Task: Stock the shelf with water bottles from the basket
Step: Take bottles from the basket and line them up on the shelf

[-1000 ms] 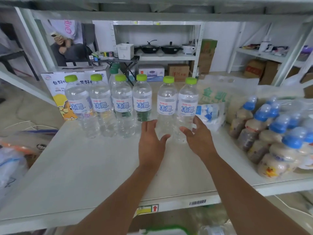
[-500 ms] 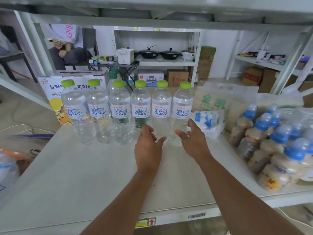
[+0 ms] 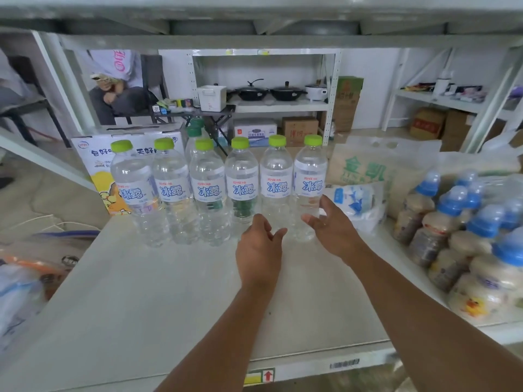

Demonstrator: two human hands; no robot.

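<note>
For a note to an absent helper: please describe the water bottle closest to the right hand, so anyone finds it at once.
On the white shelf, six clear water bottles with light green caps stand in a row. The rightmost bottle ends it, beside a blue and white packet. Only this one has the open right hand at its lower part.

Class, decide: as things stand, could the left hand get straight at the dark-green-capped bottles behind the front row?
Probably not directly. The left hand is open in front of the row of light-green-capped bottles, which stand close together before the dark-green-capped bottles; it would likely have to reach over them.
</note>
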